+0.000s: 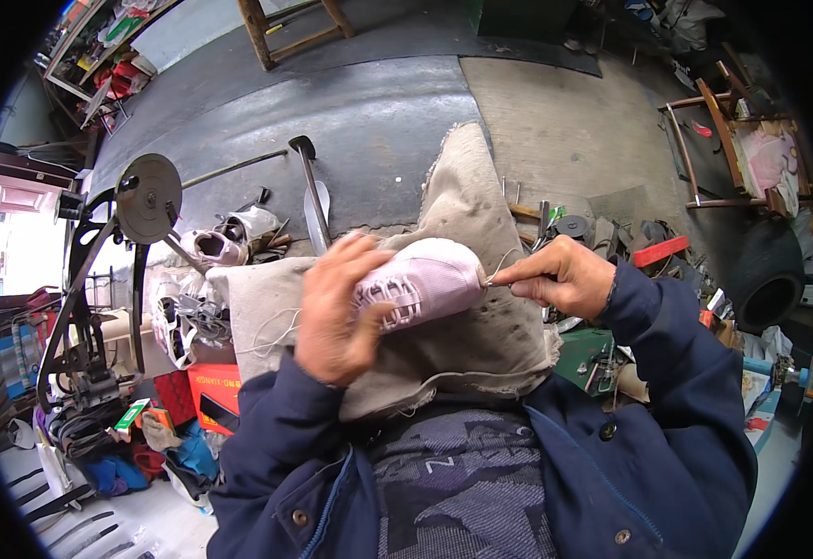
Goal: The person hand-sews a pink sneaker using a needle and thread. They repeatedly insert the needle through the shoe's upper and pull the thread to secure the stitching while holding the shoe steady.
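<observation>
Carrying a pink sneaker (pixel 444 270) near its middle, a beige cloth (pixel 467 186) extends toward dark matting (pixel 369 102) and a concrete floor (pixel 565 121) beyond its upper edge. A dark metal sewing machine (pixel 148 197) stands off its left edge. Near its lower left corner sits a red box (pixel 225 373), contents not discernible, with a flat black object (pixel 218 413) at its side. The left hand (pixel 336 312) clasps the sneaker; the right hand (pixel 569 275) pinches a slim tool (pixel 491 284) at the sneaker's right end.

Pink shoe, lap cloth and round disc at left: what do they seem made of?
Pink shoe: probably matte mesh or knit, finely textured.
Lap cloth: likely coarse, dull canvas, its edges frayed.
Round disc: apparently dull metal, with faint grey sheen; coating unclear.
</observation>
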Tool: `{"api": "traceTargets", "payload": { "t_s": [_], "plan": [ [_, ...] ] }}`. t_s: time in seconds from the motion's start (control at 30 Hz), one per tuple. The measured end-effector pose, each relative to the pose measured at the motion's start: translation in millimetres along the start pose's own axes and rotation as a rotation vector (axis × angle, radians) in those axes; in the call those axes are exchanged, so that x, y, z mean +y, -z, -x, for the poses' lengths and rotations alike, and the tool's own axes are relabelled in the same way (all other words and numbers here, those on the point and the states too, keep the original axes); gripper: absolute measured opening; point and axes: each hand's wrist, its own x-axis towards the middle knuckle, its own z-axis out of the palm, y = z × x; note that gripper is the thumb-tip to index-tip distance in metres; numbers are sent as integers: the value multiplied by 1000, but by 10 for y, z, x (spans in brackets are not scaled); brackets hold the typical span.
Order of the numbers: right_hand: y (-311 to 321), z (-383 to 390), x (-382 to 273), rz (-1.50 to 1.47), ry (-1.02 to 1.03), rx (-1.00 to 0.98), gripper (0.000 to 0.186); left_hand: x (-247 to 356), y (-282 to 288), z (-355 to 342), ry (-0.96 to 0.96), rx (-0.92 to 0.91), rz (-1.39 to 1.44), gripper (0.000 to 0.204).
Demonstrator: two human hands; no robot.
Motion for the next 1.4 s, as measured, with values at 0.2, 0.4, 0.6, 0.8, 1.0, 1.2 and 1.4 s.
{"api": "traceTargets", "payload": {
  "t_s": [0.2,0.4,0.6,0.8,1.0,1.2,1.4],
  "plan": [
    [-21,9,4,0,-20,14,26,-142,293,664,279,197,-211,9],
    [-10,-1,-46,125,-48,22,27,-140,169,695,84,-53,-497,27],
    [-88,47,70,40,-48,91,23,48,-10,569,66,220,35,9],
    [33,134,98,24,-53,103,23,41,103,543,-15,-75,376,35],
    [66,50,12,2,-45,71,23,-175,-89,548,94,-53,157,48],
    [99,24,-18,65,40,66,22,-306,-100,583,104,-92,72,36],
    [79,64,-8,72,25,105,23,-201,28,628,-58,125,-106,31]
  ]
}}
